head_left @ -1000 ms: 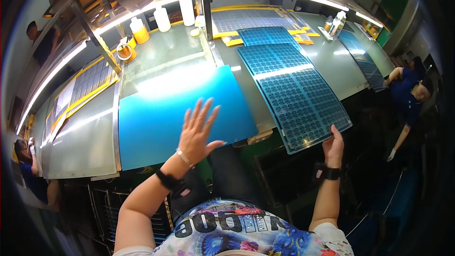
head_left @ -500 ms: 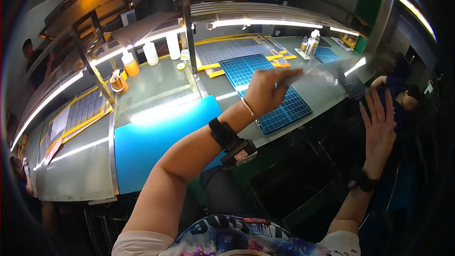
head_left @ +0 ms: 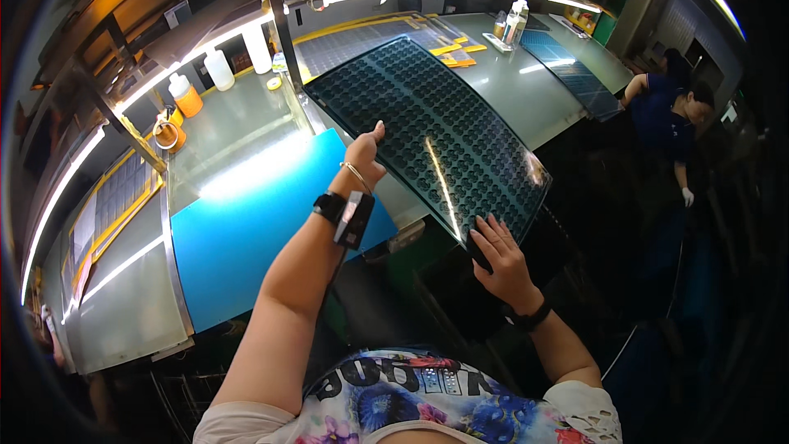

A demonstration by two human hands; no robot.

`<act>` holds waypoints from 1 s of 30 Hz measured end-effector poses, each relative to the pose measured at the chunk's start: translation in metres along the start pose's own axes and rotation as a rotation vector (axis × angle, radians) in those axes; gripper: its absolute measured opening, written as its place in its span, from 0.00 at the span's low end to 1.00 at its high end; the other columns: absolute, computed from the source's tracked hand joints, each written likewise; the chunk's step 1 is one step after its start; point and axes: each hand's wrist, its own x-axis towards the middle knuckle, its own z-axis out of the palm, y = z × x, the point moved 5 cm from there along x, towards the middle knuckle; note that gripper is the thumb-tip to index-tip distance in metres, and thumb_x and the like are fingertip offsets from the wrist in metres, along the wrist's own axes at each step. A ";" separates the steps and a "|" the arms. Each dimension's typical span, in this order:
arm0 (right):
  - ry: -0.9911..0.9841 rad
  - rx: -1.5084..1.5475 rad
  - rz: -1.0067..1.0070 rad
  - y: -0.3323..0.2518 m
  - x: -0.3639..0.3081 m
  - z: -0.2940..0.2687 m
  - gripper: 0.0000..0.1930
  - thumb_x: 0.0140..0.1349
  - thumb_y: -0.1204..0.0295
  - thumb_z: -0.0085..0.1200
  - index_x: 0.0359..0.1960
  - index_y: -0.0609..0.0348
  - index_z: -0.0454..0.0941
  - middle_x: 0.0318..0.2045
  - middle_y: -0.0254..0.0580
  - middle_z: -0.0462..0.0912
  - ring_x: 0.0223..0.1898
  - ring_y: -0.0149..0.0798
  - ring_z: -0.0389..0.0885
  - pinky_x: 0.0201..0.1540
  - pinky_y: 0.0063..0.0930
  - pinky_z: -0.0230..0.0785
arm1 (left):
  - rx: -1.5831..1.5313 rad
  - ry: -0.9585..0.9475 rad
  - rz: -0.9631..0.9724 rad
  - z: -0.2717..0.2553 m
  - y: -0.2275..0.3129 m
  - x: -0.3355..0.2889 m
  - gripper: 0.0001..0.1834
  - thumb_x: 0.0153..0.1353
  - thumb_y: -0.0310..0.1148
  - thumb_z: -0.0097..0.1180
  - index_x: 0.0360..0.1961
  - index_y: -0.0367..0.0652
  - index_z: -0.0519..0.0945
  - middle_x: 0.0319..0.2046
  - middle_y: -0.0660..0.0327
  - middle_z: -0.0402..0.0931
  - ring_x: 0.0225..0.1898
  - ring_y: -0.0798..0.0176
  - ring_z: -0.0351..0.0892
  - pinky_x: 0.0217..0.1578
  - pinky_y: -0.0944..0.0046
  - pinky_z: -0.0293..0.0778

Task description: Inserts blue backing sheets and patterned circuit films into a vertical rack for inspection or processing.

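A dark green glossy sheet (head_left: 444,127), patterned with rows of small repeated shapes, is raised and tilted over the front edge of the bench, slightly bowed. My left hand (head_left: 366,154) grips its left edge, thumb on top and fingers mostly hidden underneath. At the near corner, my right hand (head_left: 500,259) holds the edge with its fingers lying over the upper face; its thumb is hard to see. Left of the sheet, a plain bright blue sheet (head_left: 271,226) lies on the bench (head_left: 107,312).
Behind the raised sheet lie yellow-edged patterned panels (head_left: 349,43). White bottles (head_left: 219,70) and an orange bottle (head_left: 188,99) stand at the back left, a clear bottle (head_left: 515,23) at the back right. Another dark sheet (head_left: 567,70) lies near a co-worker (head_left: 670,111) on the right.
The patterned sheet has come up off the bench and tilted. My left hand moved left and down to its edge; my open right hand came down and left onto its near corner.
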 end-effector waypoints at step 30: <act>-0.239 0.611 -0.071 -0.015 0.064 0.041 0.16 0.50 0.71 0.59 0.41 0.63 0.74 0.50 0.50 0.74 0.55 0.47 0.69 0.55 0.34 0.64 | -0.394 -0.413 -0.074 0.005 -0.076 -0.057 0.35 0.62 0.61 0.28 0.56 0.41 0.63 0.52 0.52 0.67 0.52 0.51 0.67 0.54 0.49 0.62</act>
